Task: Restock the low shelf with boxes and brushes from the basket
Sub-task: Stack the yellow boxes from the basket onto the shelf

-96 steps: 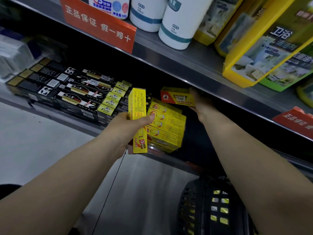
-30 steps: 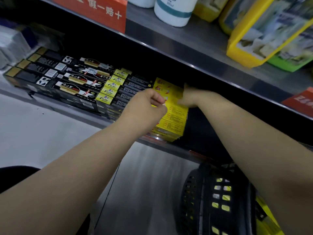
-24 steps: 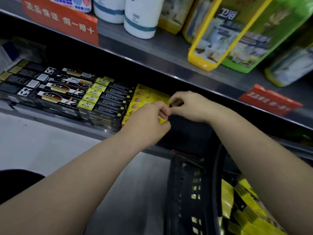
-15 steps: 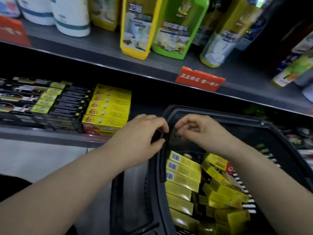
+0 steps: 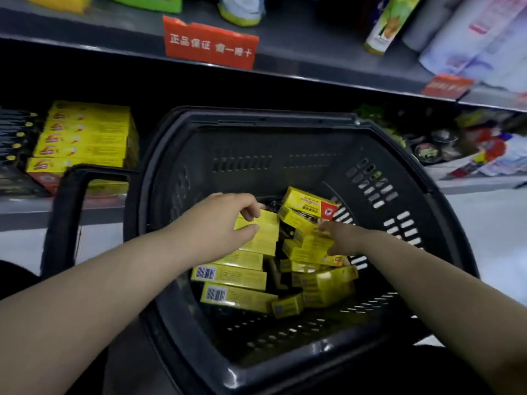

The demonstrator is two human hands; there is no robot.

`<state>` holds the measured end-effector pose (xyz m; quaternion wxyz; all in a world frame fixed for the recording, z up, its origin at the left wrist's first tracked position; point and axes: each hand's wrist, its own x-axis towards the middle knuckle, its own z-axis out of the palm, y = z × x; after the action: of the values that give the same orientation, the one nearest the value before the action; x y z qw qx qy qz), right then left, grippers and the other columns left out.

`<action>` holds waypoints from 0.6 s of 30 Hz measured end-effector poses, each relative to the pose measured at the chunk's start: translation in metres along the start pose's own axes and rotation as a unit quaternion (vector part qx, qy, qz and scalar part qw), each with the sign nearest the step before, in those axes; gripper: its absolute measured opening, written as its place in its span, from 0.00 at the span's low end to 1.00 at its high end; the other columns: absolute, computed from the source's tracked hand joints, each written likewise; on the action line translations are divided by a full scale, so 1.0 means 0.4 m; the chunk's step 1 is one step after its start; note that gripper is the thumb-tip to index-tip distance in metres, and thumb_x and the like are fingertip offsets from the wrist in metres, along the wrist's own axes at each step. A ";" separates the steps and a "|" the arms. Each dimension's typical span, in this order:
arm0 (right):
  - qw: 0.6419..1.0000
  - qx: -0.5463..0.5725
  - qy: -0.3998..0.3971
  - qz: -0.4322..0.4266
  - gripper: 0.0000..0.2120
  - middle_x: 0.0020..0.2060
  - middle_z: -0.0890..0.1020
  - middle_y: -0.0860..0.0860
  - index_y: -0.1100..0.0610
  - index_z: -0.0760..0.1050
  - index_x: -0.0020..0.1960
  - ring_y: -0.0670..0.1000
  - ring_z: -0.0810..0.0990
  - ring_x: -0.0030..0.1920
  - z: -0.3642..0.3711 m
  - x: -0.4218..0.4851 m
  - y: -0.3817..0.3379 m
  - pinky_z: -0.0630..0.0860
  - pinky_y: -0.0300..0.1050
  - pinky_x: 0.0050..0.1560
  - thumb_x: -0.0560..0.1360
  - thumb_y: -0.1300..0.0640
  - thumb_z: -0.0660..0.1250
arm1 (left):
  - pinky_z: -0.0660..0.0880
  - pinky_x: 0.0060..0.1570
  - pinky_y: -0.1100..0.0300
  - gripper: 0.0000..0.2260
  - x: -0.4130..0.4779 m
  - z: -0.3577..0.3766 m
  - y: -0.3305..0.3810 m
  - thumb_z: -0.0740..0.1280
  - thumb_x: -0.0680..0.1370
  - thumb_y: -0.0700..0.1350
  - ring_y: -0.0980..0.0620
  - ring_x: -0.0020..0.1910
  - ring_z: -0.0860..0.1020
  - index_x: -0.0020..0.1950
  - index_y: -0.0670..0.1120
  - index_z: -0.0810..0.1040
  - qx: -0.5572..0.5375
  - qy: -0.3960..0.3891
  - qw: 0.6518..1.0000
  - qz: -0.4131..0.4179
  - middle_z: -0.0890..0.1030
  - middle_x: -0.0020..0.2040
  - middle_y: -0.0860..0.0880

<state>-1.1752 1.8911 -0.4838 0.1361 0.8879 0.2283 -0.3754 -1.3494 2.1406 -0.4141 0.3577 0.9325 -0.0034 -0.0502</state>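
While left grip (image 5: 219, 223) pinches yellow box (image 5: 261, 233) — right grip (image 5: 342, 240) straddles next box (image 5: 308, 249).

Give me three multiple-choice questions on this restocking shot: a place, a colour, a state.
1. Where is the stack of yellow boxes?
A. low shelf, left of the basket
B. upper shelf
C. floor
2. The basket's colour?
A. red
B. black
C. green
3. The left hand?
A. hangs open
B. grips a yellow box in the basket
C. holds the handle
Answers: A, the stack sits on the low shelf beside the basket; B, rim and walls are black; B, fingers and thumb curl round the box.
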 end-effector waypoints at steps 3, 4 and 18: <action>0.999 -0.044 -0.029 0.001 0.36 0.69 0.69 0.59 0.58 0.55 0.74 0.57 0.74 0.62 0.012 0.011 -0.019 0.75 0.48 0.56 0.73 0.55 0.70 | 0.63 0.32 0.72 0.04 0.011 0.023 0.005 0.66 0.76 0.49 0.73 0.32 0.71 0.49 0.54 0.74 -0.036 -0.016 0.999 -0.031 0.78 0.47 0.60; 0.997 -0.080 -0.023 -0.006 0.33 0.67 0.71 0.59 0.59 0.58 0.73 0.58 0.74 0.62 0.012 0.009 -0.031 0.74 0.48 0.55 0.73 0.55 0.70 | 0.63 0.33 0.71 0.04 0.017 0.026 0.008 0.66 0.75 0.49 0.72 0.32 0.72 0.49 0.54 0.75 -0.057 -0.014 0.997 -0.043 0.78 0.46 0.60; 0.968 -0.242 0.046 -0.039 0.23 0.54 0.77 0.57 0.60 0.62 0.69 0.58 0.77 0.51 0.017 -0.017 -0.093 0.75 0.49 0.44 0.77 0.60 0.64 | 0.66 0.33 0.68 0.07 0.021 0.042 0.038 0.66 0.76 0.49 0.63 0.35 0.73 0.53 0.52 0.76 -0.111 -0.092 0.984 -0.108 0.80 0.48 0.57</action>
<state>-1.2022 1.9180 -0.4862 0.3215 0.8354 0.3529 -0.2726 -1.3422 2.1177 -0.4173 0.4494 0.8733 0.0705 -0.1741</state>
